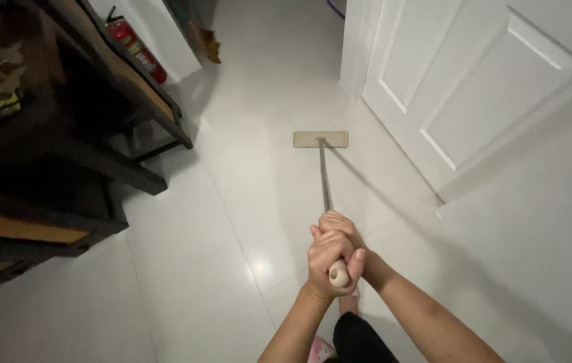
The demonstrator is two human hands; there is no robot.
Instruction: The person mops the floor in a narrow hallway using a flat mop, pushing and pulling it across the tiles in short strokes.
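Both hands clasp the top of a flat mop's handle (325,176), the left hand (326,263) wrapped tight around the rounded pale wooden end, the right hand (339,227) closed on the shaft just beyond it and touching the left. Fingers of both are curled fully shut around the pole, and the thumb of the left hand lies over the knob.

From that grip the thin grey shaft runs straight away from the person to a rectangular beige mop head (320,139), which lies flat on the glossy white tiled floor (232,202), near the foot of a white panelled door (474,87) on the right. A shadow of the pole falls across the tiles towards the door.

On the left stands dark wooden furniture (64,154) with lighter edging, its legs resting on the tiles. Beyond it, against a white wall, a red fire extinguisher (136,48) leans. Below the forearms, dark clothing (360,339) and a pink slipper (321,349) show at the frame's lower edge.
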